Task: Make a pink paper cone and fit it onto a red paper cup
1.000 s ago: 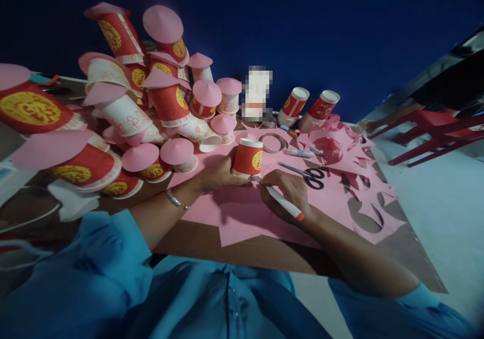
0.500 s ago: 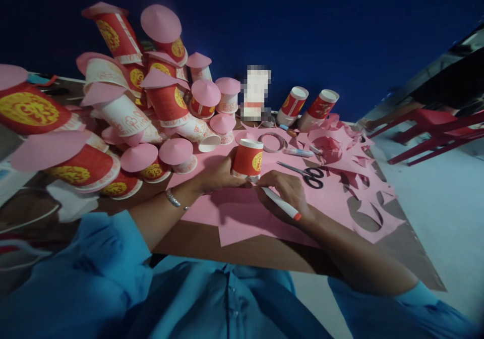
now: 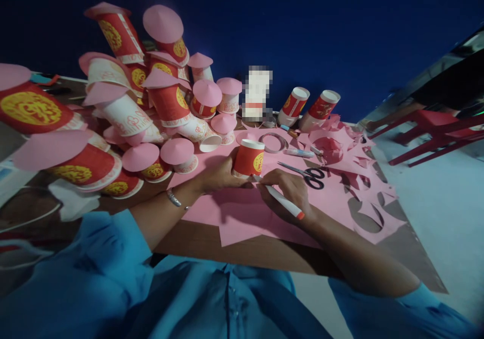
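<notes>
My left hand [image 3: 221, 174] is wrapped round a red paper cup [image 3: 247, 160] with a yellow emblem and a white band, held upside down above the pink paper. In my right hand [image 3: 289, 190] is a white marker [image 3: 283, 203] with an orange-red end, its tip at the cup's lower white band. Whether the tip touches the band I cannot tell. Pink paper sheets [image 3: 242, 223] lie under both hands. Just right of my right hand are black-handled scissors [image 3: 313, 176]. Behind the cup sits a roll of tape [image 3: 285, 142].
Several red and white cups with pink cone tops [image 3: 164, 97] are piled at the left. Two red cups [image 3: 295, 102] stand at the back. Pink paper scraps [image 3: 340, 142] cover the table's right side. A red stool [image 3: 434, 127] stands beyond, with a person partly in view.
Everything sits slightly further right in the view. Both hands keep their hold on the cup and marker; the marker's tip has shifted only a little along the band.
</notes>
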Action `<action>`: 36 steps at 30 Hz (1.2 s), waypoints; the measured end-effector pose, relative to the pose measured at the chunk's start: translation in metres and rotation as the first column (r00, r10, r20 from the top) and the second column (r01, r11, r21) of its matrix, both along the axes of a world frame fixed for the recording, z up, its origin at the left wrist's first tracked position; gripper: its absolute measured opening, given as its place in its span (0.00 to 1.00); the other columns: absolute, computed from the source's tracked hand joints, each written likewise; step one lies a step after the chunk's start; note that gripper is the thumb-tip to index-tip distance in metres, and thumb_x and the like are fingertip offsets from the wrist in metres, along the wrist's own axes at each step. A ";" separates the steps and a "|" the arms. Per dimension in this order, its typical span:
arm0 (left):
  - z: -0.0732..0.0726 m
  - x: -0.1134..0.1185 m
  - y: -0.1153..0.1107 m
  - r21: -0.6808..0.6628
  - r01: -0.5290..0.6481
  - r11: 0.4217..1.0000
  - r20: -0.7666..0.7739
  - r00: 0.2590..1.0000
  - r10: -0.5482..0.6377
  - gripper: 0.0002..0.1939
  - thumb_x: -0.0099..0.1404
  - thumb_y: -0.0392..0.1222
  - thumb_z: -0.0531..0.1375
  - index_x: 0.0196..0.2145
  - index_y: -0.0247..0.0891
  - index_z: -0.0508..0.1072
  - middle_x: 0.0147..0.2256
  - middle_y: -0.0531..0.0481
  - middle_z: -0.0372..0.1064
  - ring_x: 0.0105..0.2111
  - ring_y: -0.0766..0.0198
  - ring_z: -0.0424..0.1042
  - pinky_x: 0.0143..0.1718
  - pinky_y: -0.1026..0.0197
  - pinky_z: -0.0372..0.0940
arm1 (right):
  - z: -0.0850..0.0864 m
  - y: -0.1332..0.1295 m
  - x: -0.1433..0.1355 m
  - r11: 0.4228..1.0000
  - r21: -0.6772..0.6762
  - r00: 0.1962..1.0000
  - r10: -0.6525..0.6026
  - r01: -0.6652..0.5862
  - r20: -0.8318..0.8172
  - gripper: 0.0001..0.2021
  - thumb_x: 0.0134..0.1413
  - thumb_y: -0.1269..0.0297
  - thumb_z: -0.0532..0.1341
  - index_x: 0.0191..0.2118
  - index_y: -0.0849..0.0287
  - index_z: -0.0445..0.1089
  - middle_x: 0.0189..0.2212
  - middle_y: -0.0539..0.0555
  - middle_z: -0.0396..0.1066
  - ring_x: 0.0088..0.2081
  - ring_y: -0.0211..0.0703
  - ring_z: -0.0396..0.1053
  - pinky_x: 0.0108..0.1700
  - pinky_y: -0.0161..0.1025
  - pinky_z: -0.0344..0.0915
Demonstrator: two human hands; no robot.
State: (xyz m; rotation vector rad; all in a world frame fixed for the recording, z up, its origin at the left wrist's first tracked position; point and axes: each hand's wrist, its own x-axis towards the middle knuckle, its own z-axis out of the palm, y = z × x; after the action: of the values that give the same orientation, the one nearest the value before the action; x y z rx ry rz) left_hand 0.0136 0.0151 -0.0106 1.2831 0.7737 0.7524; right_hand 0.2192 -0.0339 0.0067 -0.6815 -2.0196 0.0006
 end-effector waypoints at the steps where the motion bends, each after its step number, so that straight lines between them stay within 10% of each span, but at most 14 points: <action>1: 0.001 0.000 0.000 -0.005 0.004 1.000 0.001 1.000 -0.004 0.45 0.52 0.48 0.78 0.61 0.43 0.61 0.52 0.42 0.73 0.49 0.49 0.77 0.45 0.49 0.76 | 0.000 0.000 0.000 1.000 0.002 1.000 -0.002 0.002 -0.001 0.06 0.63 0.75 0.64 0.39 0.56 0.69 0.27 0.50 0.77 0.26 0.37 0.75 0.30 0.33 0.69; 36: 0.002 -0.002 0.002 -0.001 0.051 0.999 0.025 0.998 -0.051 0.51 0.49 0.47 0.79 0.66 0.44 0.60 0.55 0.39 0.73 0.54 0.44 0.75 0.52 0.41 0.73 | -0.003 0.002 0.003 0.999 0.013 0.999 -0.041 0.041 -0.007 0.07 0.62 0.74 0.64 0.40 0.54 0.69 0.27 0.48 0.77 0.26 0.38 0.75 0.30 0.34 0.70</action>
State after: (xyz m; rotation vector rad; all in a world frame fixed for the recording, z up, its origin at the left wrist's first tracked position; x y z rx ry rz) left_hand 0.0119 0.0174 -0.0082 1.2849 0.7189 0.7255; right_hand 0.2218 -0.0324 0.0033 -0.7133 -1.9972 -0.0351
